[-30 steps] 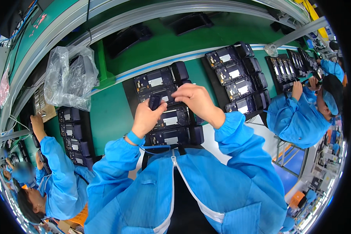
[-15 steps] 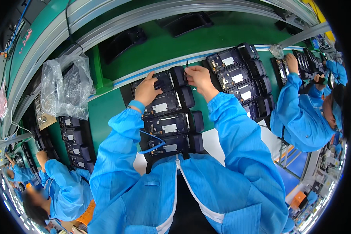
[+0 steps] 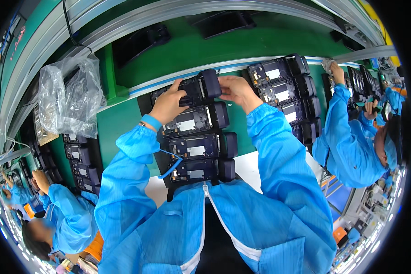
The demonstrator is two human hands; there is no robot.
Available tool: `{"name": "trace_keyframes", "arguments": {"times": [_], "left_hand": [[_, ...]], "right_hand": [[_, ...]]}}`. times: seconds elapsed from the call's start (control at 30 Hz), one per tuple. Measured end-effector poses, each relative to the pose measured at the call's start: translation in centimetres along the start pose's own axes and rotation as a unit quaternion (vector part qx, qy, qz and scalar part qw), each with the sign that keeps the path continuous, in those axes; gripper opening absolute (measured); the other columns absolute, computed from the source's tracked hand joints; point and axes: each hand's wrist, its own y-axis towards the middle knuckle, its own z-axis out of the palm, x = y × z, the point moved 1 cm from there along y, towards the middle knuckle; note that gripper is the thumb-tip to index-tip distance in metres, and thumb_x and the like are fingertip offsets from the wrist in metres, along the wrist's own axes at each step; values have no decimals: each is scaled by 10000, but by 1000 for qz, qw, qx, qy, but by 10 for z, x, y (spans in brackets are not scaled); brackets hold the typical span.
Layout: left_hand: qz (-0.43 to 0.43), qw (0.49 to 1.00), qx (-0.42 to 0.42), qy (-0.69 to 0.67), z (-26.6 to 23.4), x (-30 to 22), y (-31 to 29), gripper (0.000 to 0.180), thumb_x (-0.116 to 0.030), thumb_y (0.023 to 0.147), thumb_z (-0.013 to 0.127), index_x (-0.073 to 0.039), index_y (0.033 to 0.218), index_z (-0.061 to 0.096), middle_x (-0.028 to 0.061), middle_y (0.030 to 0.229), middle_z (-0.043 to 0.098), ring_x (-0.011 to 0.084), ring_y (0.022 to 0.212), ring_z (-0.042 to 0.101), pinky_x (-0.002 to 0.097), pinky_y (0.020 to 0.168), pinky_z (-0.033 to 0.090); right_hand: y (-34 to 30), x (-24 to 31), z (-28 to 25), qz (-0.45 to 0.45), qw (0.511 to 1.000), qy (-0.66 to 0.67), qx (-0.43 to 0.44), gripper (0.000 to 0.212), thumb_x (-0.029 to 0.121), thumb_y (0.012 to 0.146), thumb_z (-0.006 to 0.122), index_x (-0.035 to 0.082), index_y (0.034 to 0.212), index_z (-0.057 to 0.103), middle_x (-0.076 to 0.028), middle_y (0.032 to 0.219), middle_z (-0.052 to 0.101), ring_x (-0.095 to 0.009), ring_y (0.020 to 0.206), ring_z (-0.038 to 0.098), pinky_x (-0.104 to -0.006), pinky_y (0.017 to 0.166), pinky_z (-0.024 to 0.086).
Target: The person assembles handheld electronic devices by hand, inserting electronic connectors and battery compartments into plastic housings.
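Note:
A column of black handheld devices (image 3: 195,150) lies in front of me, each with a flat opened body and a bulky black end on the right. My left hand (image 3: 170,104) grips the body of the farthest device (image 3: 209,84), index finger stretched across it and thumb bent alongside. This device's bulky end looks raised and tilted. To its right, my right hand (image 3: 238,90) has its fingers extended, the tips against or just beside that end. Those fingertips are partly hidden, and I see nothing held in them. A blue wrist band (image 3: 150,121) with a coiled cord is on my left wrist.
A second column of similar devices (image 3: 278,91) stands on the right, another (image 3: 82,157) on the left. A clear plastic bag (image 3: 71,100) hangs at the left. A metal rail (image 3: 192,11) crosses above the green bench (image 3: 118,125). People in blue (image 3: 351,141) work on both sides.
The farthest device's bulky end has risen and tilted. The small thin dark piece seen at my right fingertips is no longer visible in them; those fingers have straightened against the device's end.

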Motion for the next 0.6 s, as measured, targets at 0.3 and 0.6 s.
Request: {"name": "trace_keyframes", "arguments": {"times": [0.3, 0.6], "left_hand": [[3, 999, 20, -50, -7, -2, -7, 278, -121, 666, 715, -15, 872, 562, 141, 1370, 289, 336, 1003, 522, 381, 807, 458], [-2, 997, 17, -76, -6, 0, -8, 276, -83, 660, 716, 8, 871, 563, 123, 1389, 269, 324, 1063, 495, 361, 822, 465]], "right_hand": [[4, -6, 23, 6, 982, -110, 154, 150, 104, 776, 628, 18, 899, 614, -60, 805, 623, -139, 683, 600, -295, 611, 496], [9, -4, 32, -47, 980, -86, 172, 213, -25, 692, 688, -45, 873, 579, -100, 744, 600, -176, 616, 599, -289, 525, 506]]}}
